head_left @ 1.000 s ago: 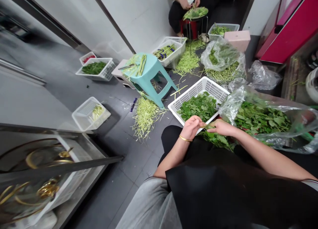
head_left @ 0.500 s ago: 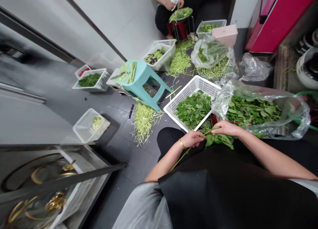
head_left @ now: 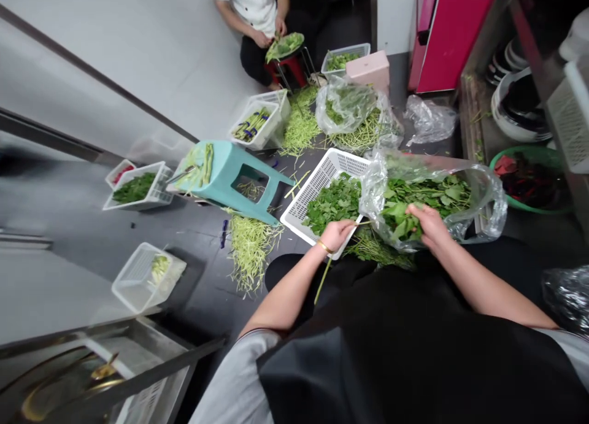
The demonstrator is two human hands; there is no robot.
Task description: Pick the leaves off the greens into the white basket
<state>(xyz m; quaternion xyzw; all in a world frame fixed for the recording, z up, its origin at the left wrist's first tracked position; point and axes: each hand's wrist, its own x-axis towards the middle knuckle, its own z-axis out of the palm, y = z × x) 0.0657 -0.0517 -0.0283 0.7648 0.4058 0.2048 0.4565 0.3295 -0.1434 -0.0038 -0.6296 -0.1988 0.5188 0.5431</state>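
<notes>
My left hand [head_left: 335, 235], with a gold bracelet at its wrist, pinches a long thin green stem [head_left: 323, 281] whose lower end hangs toward my lap. It is over the near rim of a white perforated basket [head_left: 294, 210] holding picked green leaves [head_left: 334, 206]. Closed around a leafy green sprig [head_left: 401, 220] is my right hand [head_left: 429, 223], in front of an open clear plastic bag [head_left: 494, 194] full of leafy stalks [head_left: 444, 194]. Below and between both hands lies a heap of bare stems [head_left: 380, 249].
A turquoise stool [head_left: 225, 172] bears peeled stalks, with pale peelings [head_left: 251, 246] on the floor beside it. Crates [head_left: 151, 283] stand to the left. Another person [head_left: 257, 19] sits at the back handling vegetables. A green basin [head_left: 529, 206] is at right.
My view has swung right. My hands have moved apart: the right one carried the leafy sprig toward the bag, while the left kept a stem near the basket.
</notes>
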